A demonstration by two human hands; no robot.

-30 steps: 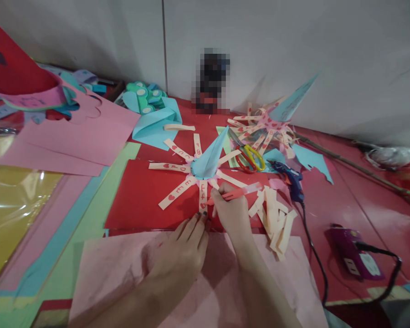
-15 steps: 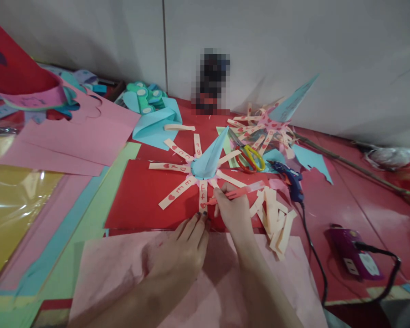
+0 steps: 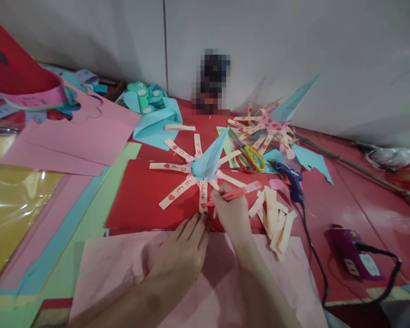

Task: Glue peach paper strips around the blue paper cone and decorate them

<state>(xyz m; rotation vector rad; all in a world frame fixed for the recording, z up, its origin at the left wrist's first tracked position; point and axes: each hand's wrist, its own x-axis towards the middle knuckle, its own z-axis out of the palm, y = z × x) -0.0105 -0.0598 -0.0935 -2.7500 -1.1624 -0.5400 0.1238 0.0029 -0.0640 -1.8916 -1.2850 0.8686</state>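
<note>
A blue paper cone (image 3: 207, 159) stands on red card (image 3: 133, 196), with cream paper strips fanned out around its base. Several strips carry red letters and hearts. Pressed flat at the near end of the strip marked "F f" (image 3: 202, 193) are the fingertips of my left hand (image 3: 187, 241), its fingers stretched out. My right hand (image 3: 232, 209) grips an orange-red marker (image 3: 241, 191), whose tip touches the heart on that same strip. Loose cream strips (image 3: 275, 218) lie in a heap to the right of my right hand.
Yellow-and-red-handled scissors (image 3: 253, 159) and a blue glue gun (image 3: 290, 180) lie to the right. Its cord runs near a purple power strip (image 3: 357, 255). A second cone with strips (image 3: 276, 123) sits behind. Pink sheets (image 3: 64, 141) and yellow film (image 3: 17, 196) are at left.
My right hand and the marker have shifted slightly, with the marker's back end swinging a little to the left. My left hand stays in place on the strip.
</note>
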